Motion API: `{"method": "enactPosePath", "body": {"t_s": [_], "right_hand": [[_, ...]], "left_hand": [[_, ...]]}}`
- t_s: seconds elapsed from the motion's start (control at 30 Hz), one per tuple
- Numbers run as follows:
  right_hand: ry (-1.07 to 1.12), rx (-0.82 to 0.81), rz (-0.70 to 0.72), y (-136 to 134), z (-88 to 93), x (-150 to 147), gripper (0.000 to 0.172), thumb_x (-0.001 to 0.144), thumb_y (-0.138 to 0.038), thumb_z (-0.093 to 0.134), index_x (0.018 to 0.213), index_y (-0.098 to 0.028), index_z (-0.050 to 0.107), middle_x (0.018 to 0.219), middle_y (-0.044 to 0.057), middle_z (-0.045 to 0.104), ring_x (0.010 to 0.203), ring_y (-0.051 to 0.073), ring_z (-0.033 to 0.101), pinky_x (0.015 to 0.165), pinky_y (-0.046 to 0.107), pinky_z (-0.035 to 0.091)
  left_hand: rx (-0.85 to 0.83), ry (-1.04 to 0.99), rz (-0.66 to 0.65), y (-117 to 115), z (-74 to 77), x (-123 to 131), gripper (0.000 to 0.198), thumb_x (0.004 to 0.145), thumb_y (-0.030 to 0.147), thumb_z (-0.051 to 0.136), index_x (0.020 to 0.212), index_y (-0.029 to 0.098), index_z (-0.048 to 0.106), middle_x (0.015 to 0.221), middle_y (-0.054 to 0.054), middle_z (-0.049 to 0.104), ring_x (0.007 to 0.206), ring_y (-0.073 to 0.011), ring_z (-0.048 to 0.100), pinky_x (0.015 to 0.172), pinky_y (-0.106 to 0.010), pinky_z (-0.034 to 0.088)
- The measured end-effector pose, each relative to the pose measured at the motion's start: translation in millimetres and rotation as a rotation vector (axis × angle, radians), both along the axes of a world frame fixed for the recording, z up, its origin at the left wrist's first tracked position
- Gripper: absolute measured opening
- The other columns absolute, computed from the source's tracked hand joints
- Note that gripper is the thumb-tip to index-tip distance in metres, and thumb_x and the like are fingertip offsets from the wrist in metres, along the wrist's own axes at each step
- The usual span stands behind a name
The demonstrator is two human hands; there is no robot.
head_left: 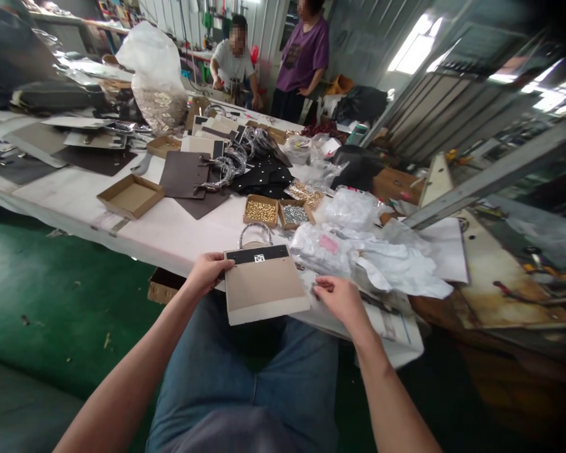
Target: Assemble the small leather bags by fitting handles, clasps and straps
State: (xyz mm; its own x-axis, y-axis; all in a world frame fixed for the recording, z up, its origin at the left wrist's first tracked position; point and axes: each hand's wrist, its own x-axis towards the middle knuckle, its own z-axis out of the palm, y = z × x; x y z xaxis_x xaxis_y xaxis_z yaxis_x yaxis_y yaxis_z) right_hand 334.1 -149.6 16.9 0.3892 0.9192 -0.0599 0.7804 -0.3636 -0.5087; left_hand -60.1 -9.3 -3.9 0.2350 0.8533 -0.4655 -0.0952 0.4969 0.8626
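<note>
A beige bag panel [264, 286] with a black top band and a small metal clasp lies over my lap at the table's near edge. My left hand [206, 272] grips its left side, fingers curled round the edge. My right hand [339, 297] hovers just right of the panel, fingers pinched together on something too small to make out. Behind the panel a curved metal handle [255, 231] rises. Two small cardboard trays sit just beyond: one with gold studs [261, 211], one with silver studs [295, 214].
Crumpled white wrappers and plastic bags [387, 258] lie right of the panel. An open cardboard box [131, 195], dark leather pieces [185, 173] and a big clear bag of hardware [156, 75] stand on the long table. Two people [273, 56] stand at its far end. Green floor lies left.
</note>
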Motion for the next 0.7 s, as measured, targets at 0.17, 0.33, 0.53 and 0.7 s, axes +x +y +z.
{"method": "enactPosePath", "body": {"t_s": [0.17,0.33,0.53,0.7], "right_hand": [[-0.167,-0.090,-0.091,9,1.2,-16,0.028,0.086,-0.036,0.082,0.112,-0.030,0.092,0.105,0.004,0.091,0.109,0.032,0.086,0.092,0.038,0.062],[-0.185,-0.162,-0.113,18,-0.9,-3,0.032,0.077,-0.035,0.084,0.108,-0.032,0.092,0.102,0.003,0.091,0.107,0.032,0.085,0.084,0.036,0.060],[-0.063,-0.181,0.024,31,-20.6,19,0.033,0.071,-0.033,0.082,0.101,-0.025,0.092,0.092,0.008,0.089,0.087,0.030,0.085,0.076,0.035,0.059],[-0.132,-0.203,0.142,32,-27.8,23,0.026,0.079,-0.032,0.073,0.098,-0.026,0.090,0.094,0.011,0.089,0.089,0.034,0.084,0.081,0.041,0.061]], "left_hand": [[0.019,-0.005,-0.016,-2,-11.7,3,0.040,0.071,0.042,0.102,0.094,0.015,0.082,0.058,-0.001,0.064,0.047,-0.0131,0.055,0.045,-0.023,0.034],[-0.004,0.014,-0.109,4,-10.8,-7,0.042,0.076,0.046,0.102,0.092,0.014,0.081,0.059,-0.001,0.063,0.046,-0.0105,0.051,0.044,-0.022,0.031],[-0.022,-0.068,-0.120,5,-10.3,-12,0.034,0.082,0.038,0.100,0.088,0.013,0.078,0.061,0.000,0.062,0.045,-0.0075,0.047,0.043,-0.020,0.029],[-0.044,-0.136,-0.089,4,-7.6,-14,0.021,0.084,0.023,0.095,0.082,0.012,0.078,0.068,-0.003,0.069,0.052,-0.0095,0.058,0.051,-0.021,0.044]]}}
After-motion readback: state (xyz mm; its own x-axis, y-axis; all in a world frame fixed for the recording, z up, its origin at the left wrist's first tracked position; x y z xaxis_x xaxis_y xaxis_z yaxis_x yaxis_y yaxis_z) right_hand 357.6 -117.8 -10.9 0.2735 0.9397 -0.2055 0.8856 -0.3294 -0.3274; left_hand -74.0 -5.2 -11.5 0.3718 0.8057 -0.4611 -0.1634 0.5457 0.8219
